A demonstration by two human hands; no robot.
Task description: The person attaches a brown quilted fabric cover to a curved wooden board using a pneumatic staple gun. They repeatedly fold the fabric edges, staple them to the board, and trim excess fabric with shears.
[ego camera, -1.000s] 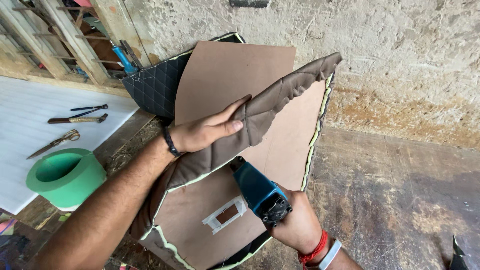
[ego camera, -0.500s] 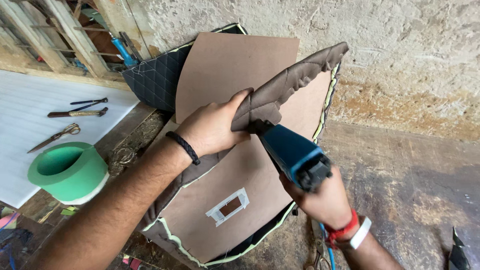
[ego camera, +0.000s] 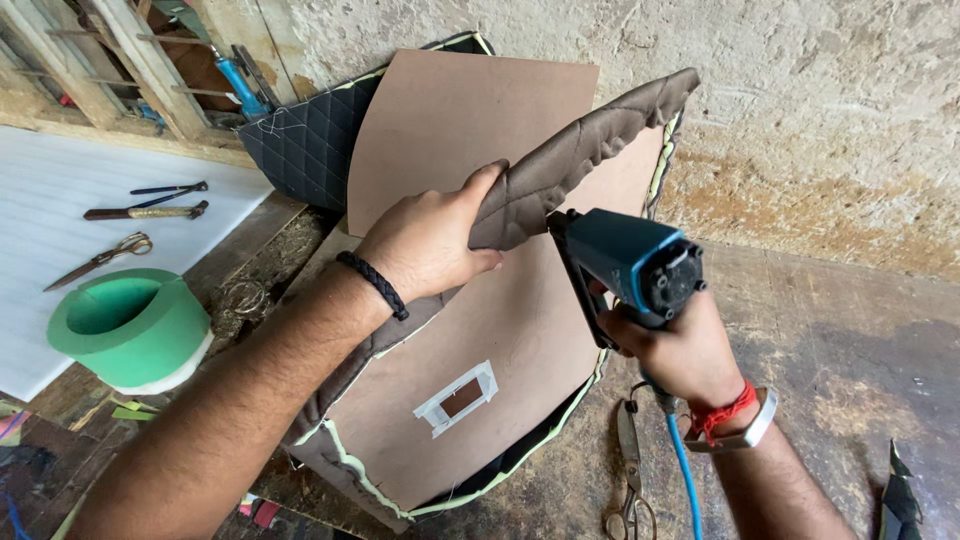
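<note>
Left hand clamps the brown quilted fabric edge, padded and stitched, folded over a smooth flat brown board panel leaning on the rough plaster wall. Right hand wraps the grip of a blue pneumatic stapler, nose against the fabric just beside the left thumb. Bare floor lies open right of the right hand; a green tape roll sits well left of the left forearm.

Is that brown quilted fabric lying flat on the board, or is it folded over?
Folded over. The left hand presses the brown quilted fabric wrapped around the edge of the brown board, beside the blue tool held by the right hand.
</note>
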